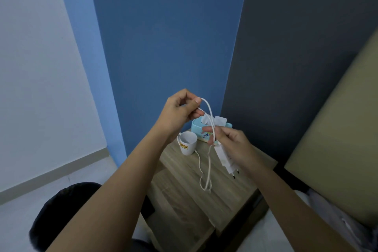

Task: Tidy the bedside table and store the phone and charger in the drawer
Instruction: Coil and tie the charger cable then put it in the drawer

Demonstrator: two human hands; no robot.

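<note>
My right hand (231,145) grips a white charger plug (226,159), pins pointing down to the right, above the wooden bedside table (184,194). Its white cable (209,165) runs up to my left hand (180,111), which pinches a loop of it higher up. More of the cable hangs in loops down to the tabletop and trails toward a white mug (187,143). No phone is in view. The drawer is not visible.
A light blue tissue box (199,129) stands at the back of the table behind the mug. Blue walls close the corner. A bed with a beige headboard (337,139) lies on the right. My dark-clothed knee (65,210) is at the lower left.
</note>
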